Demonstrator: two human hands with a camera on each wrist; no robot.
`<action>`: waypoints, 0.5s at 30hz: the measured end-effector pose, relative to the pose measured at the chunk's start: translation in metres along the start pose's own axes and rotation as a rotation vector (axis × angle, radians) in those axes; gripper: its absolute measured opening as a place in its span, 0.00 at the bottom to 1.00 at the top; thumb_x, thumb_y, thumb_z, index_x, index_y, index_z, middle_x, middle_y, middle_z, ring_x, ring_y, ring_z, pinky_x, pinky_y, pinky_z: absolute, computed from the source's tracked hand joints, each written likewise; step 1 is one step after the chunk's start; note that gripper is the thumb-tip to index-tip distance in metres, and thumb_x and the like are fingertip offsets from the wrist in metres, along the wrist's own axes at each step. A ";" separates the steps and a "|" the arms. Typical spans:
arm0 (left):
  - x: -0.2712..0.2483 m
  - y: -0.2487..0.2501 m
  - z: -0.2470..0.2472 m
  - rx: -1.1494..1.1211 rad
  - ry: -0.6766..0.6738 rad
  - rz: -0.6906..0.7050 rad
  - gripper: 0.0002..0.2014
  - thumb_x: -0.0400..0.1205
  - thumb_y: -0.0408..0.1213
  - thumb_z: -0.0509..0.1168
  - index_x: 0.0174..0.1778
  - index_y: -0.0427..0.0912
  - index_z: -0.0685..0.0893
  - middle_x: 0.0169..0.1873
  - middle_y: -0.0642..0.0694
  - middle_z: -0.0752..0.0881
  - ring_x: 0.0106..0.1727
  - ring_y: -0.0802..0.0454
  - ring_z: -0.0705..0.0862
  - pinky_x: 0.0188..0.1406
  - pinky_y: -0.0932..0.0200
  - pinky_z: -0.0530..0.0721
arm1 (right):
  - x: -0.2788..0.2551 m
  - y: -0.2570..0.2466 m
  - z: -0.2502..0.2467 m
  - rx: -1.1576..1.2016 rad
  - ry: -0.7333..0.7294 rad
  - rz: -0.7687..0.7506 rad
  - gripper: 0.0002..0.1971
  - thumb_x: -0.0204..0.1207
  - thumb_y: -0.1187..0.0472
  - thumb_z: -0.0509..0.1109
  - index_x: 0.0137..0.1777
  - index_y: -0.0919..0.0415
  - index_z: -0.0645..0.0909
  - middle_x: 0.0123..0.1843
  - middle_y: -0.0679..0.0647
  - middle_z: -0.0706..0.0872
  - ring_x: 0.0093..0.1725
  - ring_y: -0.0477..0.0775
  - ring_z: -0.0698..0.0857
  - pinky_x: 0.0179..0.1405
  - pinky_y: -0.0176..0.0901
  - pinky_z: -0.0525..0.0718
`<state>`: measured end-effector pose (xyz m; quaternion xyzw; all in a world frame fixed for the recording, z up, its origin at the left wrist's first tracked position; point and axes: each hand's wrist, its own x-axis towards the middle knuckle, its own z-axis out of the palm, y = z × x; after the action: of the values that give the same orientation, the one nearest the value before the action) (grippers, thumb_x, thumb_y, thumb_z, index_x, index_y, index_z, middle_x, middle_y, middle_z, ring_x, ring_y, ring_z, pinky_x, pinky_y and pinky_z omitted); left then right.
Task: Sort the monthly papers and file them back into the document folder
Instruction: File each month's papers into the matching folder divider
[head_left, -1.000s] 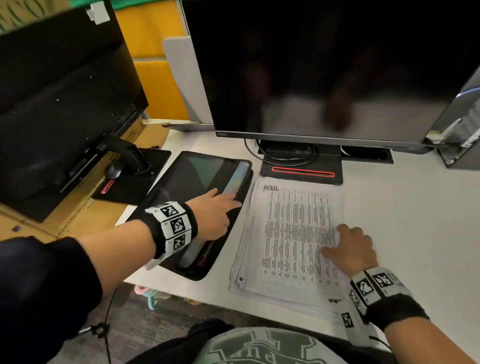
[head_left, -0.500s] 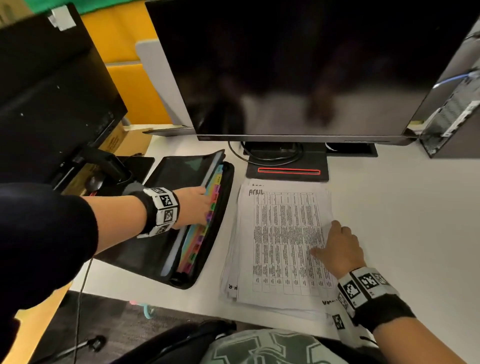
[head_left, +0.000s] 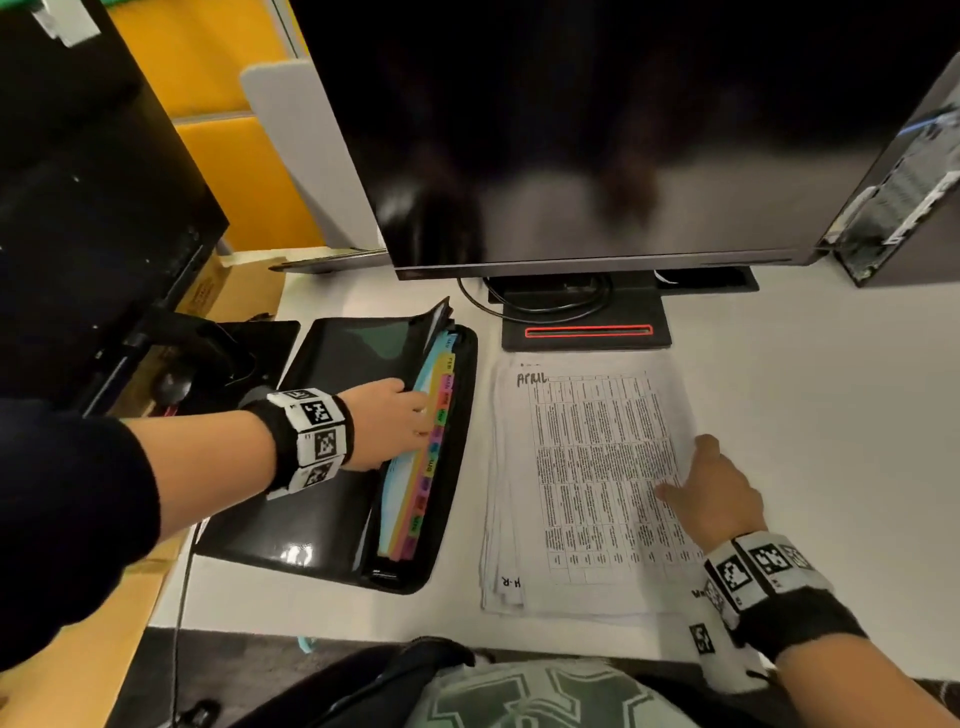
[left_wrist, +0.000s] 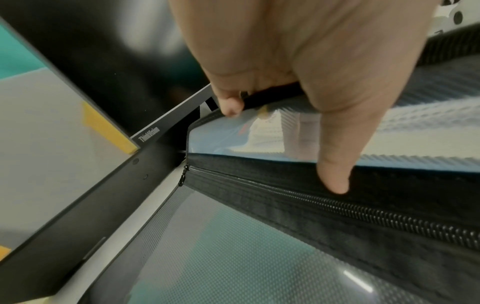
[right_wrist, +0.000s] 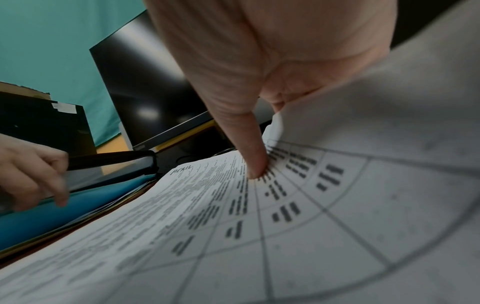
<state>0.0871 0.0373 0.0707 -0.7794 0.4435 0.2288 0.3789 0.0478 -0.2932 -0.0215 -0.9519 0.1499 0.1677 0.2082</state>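
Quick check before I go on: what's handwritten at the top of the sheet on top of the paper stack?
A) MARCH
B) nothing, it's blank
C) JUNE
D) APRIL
D: the top sheet of the paper stack carries a handwritten "APRIL" at its upper left corner, readable in the head view and again in the right wrist view, while the right hand rests on that sheet.

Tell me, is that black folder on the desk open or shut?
Open. The black folder's cover is lifted by the left hand, its zipper undone, and the coloured tabbed dividers inside show.
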 end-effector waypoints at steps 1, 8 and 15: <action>0.000 0.000 0.002 -0.015 0.013 0.006 0.22 0.79 0.45 0.66 0.69 0.50 0.74 0.69 0.50 0.76 0.70 0.46 0.69 0.61 0.51 0.72 | -0.001 -0.001 0.000 -0.012 0.009 0.011 0.29 0.74 0.53 0.71 0.68 0.64 0.63 0.60 0.62 0.81 0.56 0.64 0.82 0.53 0.54 0.81; 0.020 0.011 -0.002 0.075 -0.095 0.058 0.16 0.80 0.44 0.66 0.64 0.51 0.81 0.58 0.50 0.83 0.64 0.46 0.76 0.60 0.51 0.73 | 0.000 -0.009 0.002 -0.022 0.020 0.121 0.29 0.71 0.51 0.74 0.65 0.64 0.67 0.59 0.62 0.81 0.56 0.65 0.82 0.57 0.58 0.81; 0.032 0.018 -0.009 0.081 -0.151 0.049 0.14 0.83 0.44 0.63 0.63 0.45 0.82 0.61 0.49 0.82 0.66 0.47 0.73 0.65 0.52 0.71 | -0.002 -0.012 0.004 -0.040 0.051 0.179 0.28 0.71 0.51 0.74 0.65 0.64 0.69 0.59 0.62 0.80 0.57 0.64 0.82 0.57 0.58 0.81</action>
<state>0.0872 0.0076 0.0471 -0.7326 0.4416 0.2781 0.4369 0.0495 -0.2810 -0.0203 -0.9426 0.2360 0.1644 0.1696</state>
